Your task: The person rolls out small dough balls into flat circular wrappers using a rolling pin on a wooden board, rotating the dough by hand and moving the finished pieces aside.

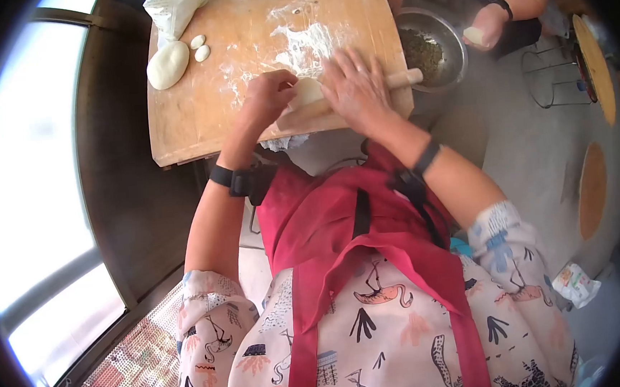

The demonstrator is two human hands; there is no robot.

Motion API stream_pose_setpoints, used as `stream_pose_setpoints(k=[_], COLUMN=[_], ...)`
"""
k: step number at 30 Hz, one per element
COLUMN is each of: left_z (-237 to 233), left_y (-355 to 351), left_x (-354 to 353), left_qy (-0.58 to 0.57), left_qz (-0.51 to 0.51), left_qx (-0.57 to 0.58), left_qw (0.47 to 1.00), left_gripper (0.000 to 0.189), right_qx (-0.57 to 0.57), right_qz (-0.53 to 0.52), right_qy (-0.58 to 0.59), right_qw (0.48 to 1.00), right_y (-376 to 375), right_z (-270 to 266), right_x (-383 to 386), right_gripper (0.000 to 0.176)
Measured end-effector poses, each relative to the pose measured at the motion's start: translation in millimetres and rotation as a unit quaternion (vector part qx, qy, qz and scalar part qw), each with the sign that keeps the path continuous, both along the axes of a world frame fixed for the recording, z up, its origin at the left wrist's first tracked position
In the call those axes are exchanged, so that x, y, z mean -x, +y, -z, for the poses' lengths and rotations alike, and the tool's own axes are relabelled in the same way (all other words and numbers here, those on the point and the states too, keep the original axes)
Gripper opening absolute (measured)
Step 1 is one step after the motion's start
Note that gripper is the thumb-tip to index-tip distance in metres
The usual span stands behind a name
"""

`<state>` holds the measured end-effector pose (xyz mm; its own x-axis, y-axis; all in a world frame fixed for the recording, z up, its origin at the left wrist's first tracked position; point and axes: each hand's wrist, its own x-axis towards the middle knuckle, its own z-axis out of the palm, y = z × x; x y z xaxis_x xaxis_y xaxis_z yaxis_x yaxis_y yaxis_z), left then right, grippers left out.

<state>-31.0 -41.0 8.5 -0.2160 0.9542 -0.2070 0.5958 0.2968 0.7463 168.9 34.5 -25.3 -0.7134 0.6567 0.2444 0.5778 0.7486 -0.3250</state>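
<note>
Rolling dough beside metal bowl of greenish mix

One head-worn view, wide, round-edged, facing forward and down, over apron, onto nearby board

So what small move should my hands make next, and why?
Probably roll the pin a little forward over the dough between your hands. Your right hand lies across the pin, the pin sits at that dough's near side, and your left hand is at its left edge, seemingly placed to steady it.
</note>
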Motion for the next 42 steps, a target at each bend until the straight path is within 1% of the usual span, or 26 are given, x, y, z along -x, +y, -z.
stream_pose_setpoints(k=[1, 4, 6, 8, 9, 11, 12, 14, 16, 18, 20, 22, 23, 25, 26, 28, 29, 30, 32, 34, 36, 37, 38, 39, 40, 42], left_z=[-6, 3, 8, 12, 10, 6, 4, -2, 3, 5, 8, 13, 13, 5, 6, 1, -1, 5, 3, 4, 6, 4, 4, 5, 8, 1], left_y=[5, 23, 29, 23, 17, 5, 4, 2, 14, 25, 29, 23, 17, 6, 6, 6, 12, 16, 29, 30, 22, 15, 8, 3, 2, 2], left_x=[-8, -11, -7, -2, 0, 4, 1, 1, -9, -10, -8, -4, 2, 6, 3, 3, -5, -10, -15, -11, -3, 0, 5, 10, 7, 2], left_qy=[0.085, 0.221, 0.22, 0.216, 0.109, -0.081, -0.082, 0.068, 0.157, 0.235, 0.224, 0.209, 0.107, -0.091, -0.092, 0.078, 0.107, 0.132, 0.214, 0.209, 0.202, 0.07, -0.063, -0.101, -0.102, 0.065], left_qz=[0.022, 0.099, 0.1, 0.093, 0.023, -0.093, -0.088, 0.023, 0.042, 0.107, 0.092, 0.072, 0.009, -0.103, -0.099, 0.024, 0.016, 0.022, 0.081, 0.08, 0.075, -0.004, -0.082, -0.078, -0.074, 0.033], left_qx=[-0.005, -0.127, -0.108, -0.078, -0.032, 0.033, 0.04, -0.003, -0.056, -0.104, -0.085, -0.056, -0.024, 0.049, 0.054, -0.022, -0.032, -0.092, -0.074, -0.079, -0.077, -0.023, 0.032, 0.038, 0.043, -0.002], left_qw=[0.996, 0.962, 0.964, 0.969, 0.993, 0.992, 0.992, 0.997, 0.985, 0.96, 0.966, 0.974, 0.994, 0.989, 0.989, 0.996, 0.994, 0.987, 0.971, 0.971, 0.974, 0.997, 0.994, 0.991, 0.991, 0.997], left_gripper=[0.021, 0.019, 0.019, 0.019, 0.019, 0.02, 0.02, 0.021, 0.02, 0.02, 0.019, 0.019, 0.018, 0.018, 0.018, 0.019, 0.019, 0.018, 0.019, 0.019, 0.019, 0.018, 0.018, 0.018, 0.018, 0.02], right_qx=[-0.002, -0.023, 0.0, -0.002, 0.01, 0.026, 0.02, 0.011, -0.003, -0.017, -0.028, 0.004, 0.008, 0.007, 0.012, -0.012, -0.013, -0.017, -0.015, -0.033, 0.004, 0.008, 0.007, 0.007, 0.011, 0.001], right_qz=[0.0, 0.043, 0.03, 0.024, 0.008, -0.004, -0.006, -0.01, 0.046, 0.046, 0.04, 0.023, 0.021, -0.015, -0.01, 0.019, 0.032, 0.031, 0.046, 0.035, 0.016, 0.014, -0.007, -0.025, -0.02, 0.017], right_qy=[0.003, 0.02, 0.02, 0.013, -0.005, -0.024, -0.016, -0.002, 0.019, 0.009, -0.013, -0.015, -0.018, -0.03, -0.031, -0.012, 0.005, 0.01, 0.004, 0.0, -0.014, -0.017, -0.015, -0.013, -0.014, -0.028], right_qw=[1.0, 0.999, 0.999, 1.0, 1.0, 0.999, 1.0, 1.0, 0.999, 0.999, 0.999, 1.0, 1.0, 0.999, 0.999, 1.0, 0.999, 0.999, 0.999, 0.999, 1.0, 1.0, 1.0, 1.0, 1.0, 0.999], right_y=[16, 46, 39, 5, -14, -21, -18, 2, 35, 45, 43, 8, -7, -28, -25, 1, 17, 30, 49, 37, 6, -8, -21, -28, -25, 3], right_z=[2, -4, -2, -3, -5, -5, -6, -2, 3, -1, 0, -3, -4, -7, -4, 1, 5, 4, 0, 0, 0, -1, -3, -5, -5, -5], right_x=[16, 43, 38, 11, -7, -16, -15, 3, 39, 50, 44, 15, 1, -21, -19, 9, 25, 39, 52, 42, 15, 1, -13, -22, -19, 10], right_gripper=[0.05, 0.05, 0.05, 0.05, 0.05, 0.05, 0.05, 0.05, 0.049, 0.05, 0.05, 0.051, 0.051, 0.052, 0.052, 0.052, 0.051, 0.051, 0.05, 0.05, 0.05, 0.05, 0.05, 0.051, 0.051, 0.051])
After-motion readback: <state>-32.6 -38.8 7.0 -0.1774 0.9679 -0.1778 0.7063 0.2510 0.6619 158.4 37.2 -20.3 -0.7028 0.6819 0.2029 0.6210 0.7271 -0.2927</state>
